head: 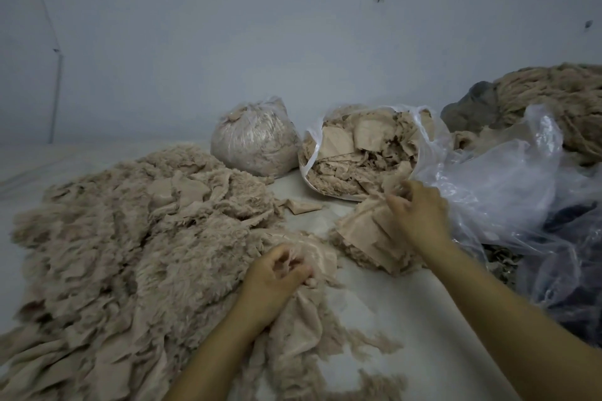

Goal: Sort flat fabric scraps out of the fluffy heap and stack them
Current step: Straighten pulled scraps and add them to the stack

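**A:** Head view, nearest first: what has your left hand (277, 273) got?

**B:** My grip there is curled round a smooth beige scrap (303, 296) at the near right edge of the fluffy heap (130, 238). I judge I'm holding it there to tease it free of the pile.

**A:** And the other?

**B:** My right hand (420, 212), farther off and right of the heap, pinches the top piece of the stack of flat scraps (368, 234) on the pale worktop (391, 319), probably squaring it.

**A:** Beyond that?

**B:** Behind the stack lies an open bag of scraps (358, 153); behind the heap's far edge, a tied bag (254, 137). Right of the stack, loose clear plastic (498, 192) is crumpled.

**A:** Anything unclear?

**B:** My fingertips sink into cloth, so I can't tell how many layers each holds. What's under the plastic is dark and unreadable.
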